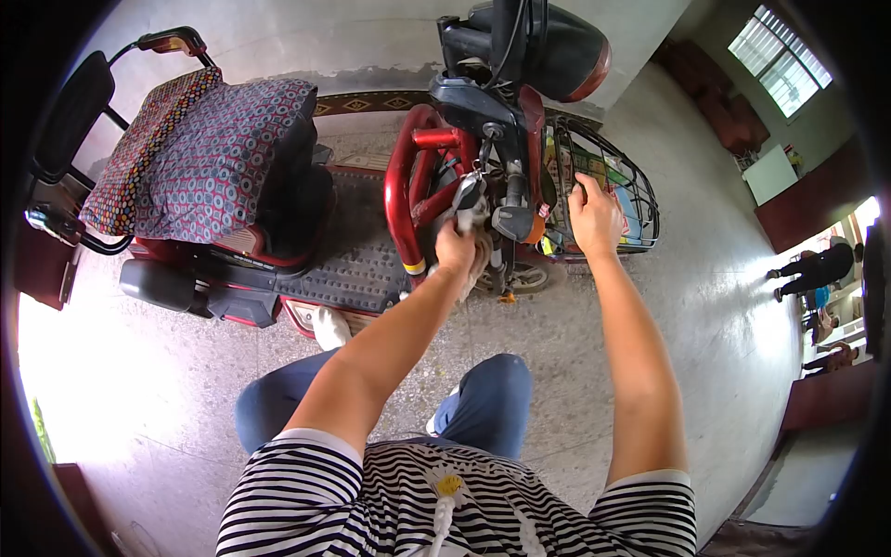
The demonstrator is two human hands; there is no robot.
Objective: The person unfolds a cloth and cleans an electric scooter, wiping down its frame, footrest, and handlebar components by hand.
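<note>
A red electric mobility scooter (404, 186) stands side-on before me. My left hand (455, 249) is closed at its steering column, on a pale rag (480, 255) that hangs down below the fingers. Just above that hand, a grey-and-white dangling thing (471, 197) hangs near the key. To the right, my right hand (596, 221) is held at the near side of the black wire basket (655, 200), its fingers curled. Whatever those fingers hold, if anything, is hidden. Packets and papers (626, 209) lie inside the basket. An orange turn signal (520, 225) sits between my hands.
A seat with a patterned cover (200, 153) and a ribbed black footboard (357, 237) are on the left. The black-and-red headlight or mirror housing (571, 60) juts out above. A wall (371, 42) stands behind the scooter. Other people (817, 269) are far off at the right.
</note>
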